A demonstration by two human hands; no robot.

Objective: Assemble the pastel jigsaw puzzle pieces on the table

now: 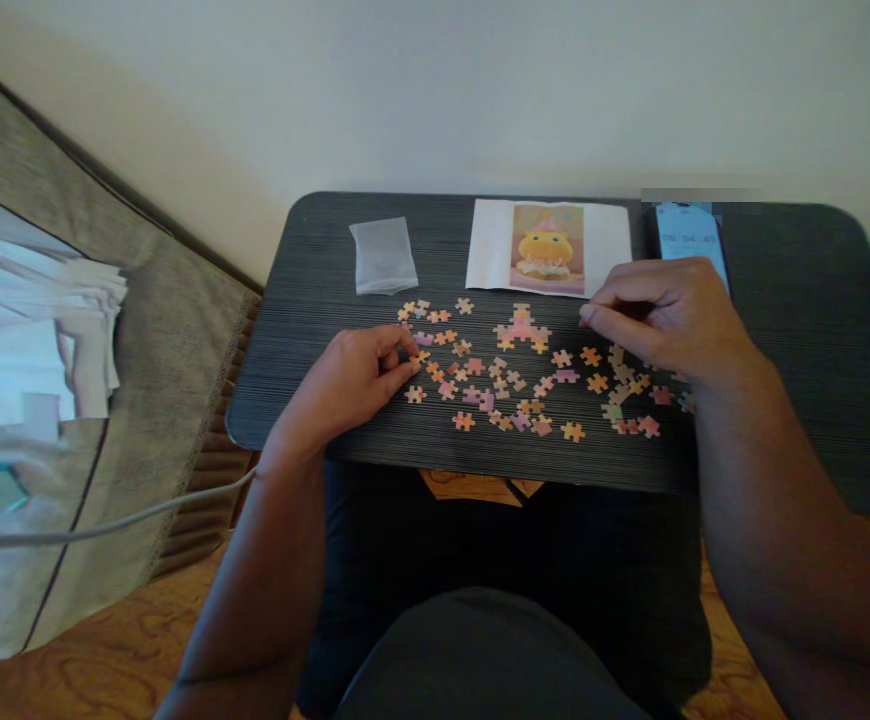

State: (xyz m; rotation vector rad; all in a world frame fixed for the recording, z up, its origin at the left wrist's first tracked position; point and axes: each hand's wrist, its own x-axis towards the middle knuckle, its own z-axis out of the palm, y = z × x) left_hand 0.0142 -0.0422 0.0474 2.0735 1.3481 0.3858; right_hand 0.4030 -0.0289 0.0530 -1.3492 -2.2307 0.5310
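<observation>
My left hand [356,378] rests at the left side of the loose puzzle pieces, its fingers curled and closed on an orange puzzle piece [421,356] at the fingertips. Over the right part of the table, my right hand [667,308] is raised in front of the picture sheet, thumb and forefinger pinched together. Whatever is in that pinch is too small to make out. Between the hands lies a joined cluster [523,328] of pink and yellow pieces. Several loose pieces [486,400] in orange, pink and purple are scattered below it. More pieces [621,385] lie under the right wrist, partly hidden.
A white sheet with a printed picture [547,248] of a yellow figure lies at the back. Left of it is a clear plastic bag [385,256]; right of it, a phone [688,235] showing a timer. A cable [157,510] and stacked papers [67,330] are at the left.
</observation>
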